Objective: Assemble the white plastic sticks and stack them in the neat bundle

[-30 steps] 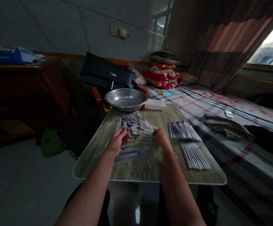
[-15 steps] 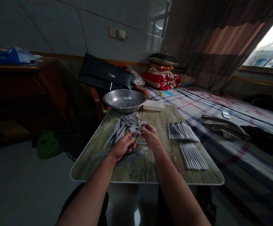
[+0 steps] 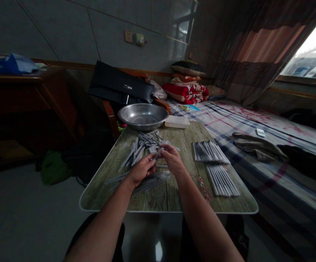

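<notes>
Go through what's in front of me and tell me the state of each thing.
Left hand: closed around a slim stick.
Right hand: fingers at the stick's upper end.
Loose sticks: scattered on the table.
Lined-up sticks: side by side in two neat groups.
Steel basin: upright at the table's far edge.
White plastic tray: flat beside the basin.
Red quilt: folded, stacked on the bed.

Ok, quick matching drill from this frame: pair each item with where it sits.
Items:
1. steel basin
2. rows of thin white sticks
3. folded red blanket
4. green bundle

Places:
A. on the floor, left of the table
B. stacked on the bed
C. far end of the table
D. right side of the table

Pairs: 1C, 2D, 3B, 4A
</notes>
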The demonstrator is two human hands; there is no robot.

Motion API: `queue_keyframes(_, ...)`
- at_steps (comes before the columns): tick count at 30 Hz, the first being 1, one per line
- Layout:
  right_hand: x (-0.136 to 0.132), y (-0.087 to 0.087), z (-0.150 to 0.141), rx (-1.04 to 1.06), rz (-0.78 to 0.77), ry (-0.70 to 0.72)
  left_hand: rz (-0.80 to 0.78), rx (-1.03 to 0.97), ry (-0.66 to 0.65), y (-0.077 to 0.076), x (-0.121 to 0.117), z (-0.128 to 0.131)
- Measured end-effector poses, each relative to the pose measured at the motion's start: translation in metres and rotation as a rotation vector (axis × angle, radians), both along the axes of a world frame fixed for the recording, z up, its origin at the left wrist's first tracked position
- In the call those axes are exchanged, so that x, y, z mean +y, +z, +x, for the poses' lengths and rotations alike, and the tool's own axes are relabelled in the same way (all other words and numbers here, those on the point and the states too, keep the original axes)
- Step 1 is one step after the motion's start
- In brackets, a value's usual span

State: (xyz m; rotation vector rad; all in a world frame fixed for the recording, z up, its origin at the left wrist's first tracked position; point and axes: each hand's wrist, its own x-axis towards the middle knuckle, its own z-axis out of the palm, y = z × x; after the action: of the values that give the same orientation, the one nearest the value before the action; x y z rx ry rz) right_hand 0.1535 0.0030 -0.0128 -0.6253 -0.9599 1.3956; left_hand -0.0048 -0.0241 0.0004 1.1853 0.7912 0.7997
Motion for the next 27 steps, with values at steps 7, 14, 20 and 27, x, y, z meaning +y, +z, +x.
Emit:
queue_keyframes(7, -0.003, 0.002, -0.005, 0.052, -0.007, 0.052, 0.067, 0.106, 0.067, -0.006, 0.0, 0.003)
queue_keyframes(14, -0.006, -0.001, -0.007, 0.219, -0.272, 0.246, 0.276, 0.26, 0.073, -0.014, 0.003, 0.005)
queue_keyframes(20, -0.011, 0.0, -0.011, 0.206, -0.42, 0.486, 0.461, 0.297, 0.114, -0.015, 0.006, 0.004)
queue_keyframes(27, -0.015, 0.004, -0.013, 0.188, -0.32, 0.469, 0.654, 0.404, 0.162, -0.008, 0.001, 0.006)
